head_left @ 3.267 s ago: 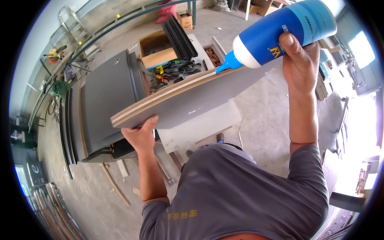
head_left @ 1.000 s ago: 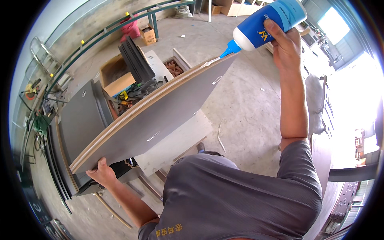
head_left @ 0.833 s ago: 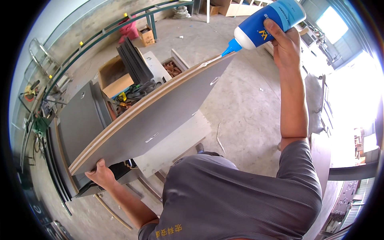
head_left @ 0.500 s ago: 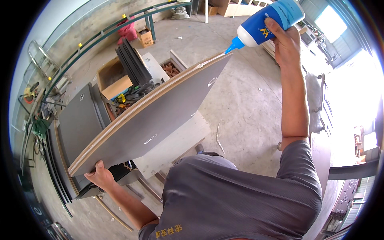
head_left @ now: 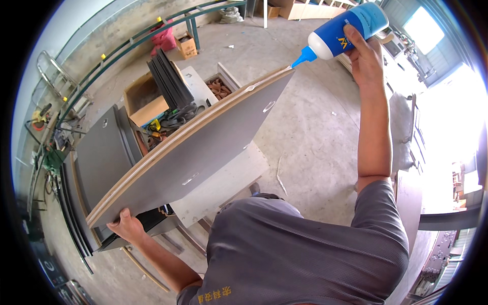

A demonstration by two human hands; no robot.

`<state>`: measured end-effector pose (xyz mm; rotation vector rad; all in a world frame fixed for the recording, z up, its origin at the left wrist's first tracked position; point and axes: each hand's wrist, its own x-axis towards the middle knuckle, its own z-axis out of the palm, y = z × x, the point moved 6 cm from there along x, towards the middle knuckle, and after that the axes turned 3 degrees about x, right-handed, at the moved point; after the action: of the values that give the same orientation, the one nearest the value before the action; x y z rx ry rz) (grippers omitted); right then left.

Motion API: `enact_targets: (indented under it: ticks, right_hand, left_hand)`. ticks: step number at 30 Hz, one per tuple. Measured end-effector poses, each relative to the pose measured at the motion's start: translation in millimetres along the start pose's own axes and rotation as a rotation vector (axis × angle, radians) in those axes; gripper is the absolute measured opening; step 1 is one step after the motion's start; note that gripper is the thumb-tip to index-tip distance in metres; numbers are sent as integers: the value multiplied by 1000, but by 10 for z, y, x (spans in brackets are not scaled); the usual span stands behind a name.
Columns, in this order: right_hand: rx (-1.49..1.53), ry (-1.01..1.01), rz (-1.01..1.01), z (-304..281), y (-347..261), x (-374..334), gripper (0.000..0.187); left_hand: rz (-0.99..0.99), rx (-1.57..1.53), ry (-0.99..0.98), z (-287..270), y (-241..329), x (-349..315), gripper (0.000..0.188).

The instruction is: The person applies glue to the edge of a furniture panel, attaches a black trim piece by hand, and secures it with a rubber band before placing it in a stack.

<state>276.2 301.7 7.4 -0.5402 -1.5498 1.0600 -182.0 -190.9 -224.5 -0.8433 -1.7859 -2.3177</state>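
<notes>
A grey board (head_left: 203, 147) stands tilted on its edge, its bare top edge running from lower left to upper right. Along that edge lies a line of white glue (head_left: 203, 116), thicker near the far right end. My left hand (head_left: 128, 226) grips the board at its near left corner, thumb on the grey face and the other fingers hidden behind. In my right hand (head_left: 365, 55) is a blue and white glue bottle (head_left: 335, 36), tipped downward. Its blue nozzle meets the far right end of the edge, where white glue shows at the tip.
Behind the board sit an open cardboard box (head_left: 145, 99), black panels (head_left: 170, 79) and a tray of brown pieces (head_left: 218, 89). More grey panels (head_left: 101, 140) lie at the left. A pale board (head_left: 223, 183) is below. A green metal frame (head_left: 127, 38) runs along the wall.
The bottle has shifted slightly right and down with my right hand, its nozzle staying at the board's far right end. My left hand keeps its hold.
</notes>
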Motion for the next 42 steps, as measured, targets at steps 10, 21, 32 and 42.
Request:
enact_targets:
  ticks: [10,21,32,42]
  right_hand:
    - [886,201,777,34,2523,-636,52]
    - [1157,495,1506,855,5177,-1951,55]
    - [964,-70,2066,2647,5899,-2466,41]
    - [857,-153,2034,3366,6214,-2343,41]
  left_hand:
    - [66,138,63,-384,-230,-5,72]
    - [148,270,152,23,283,-151,50]
    - [-231,-234,-472,784,547,-82,43]
    - [-117,-52,-295,834,473,4,35]
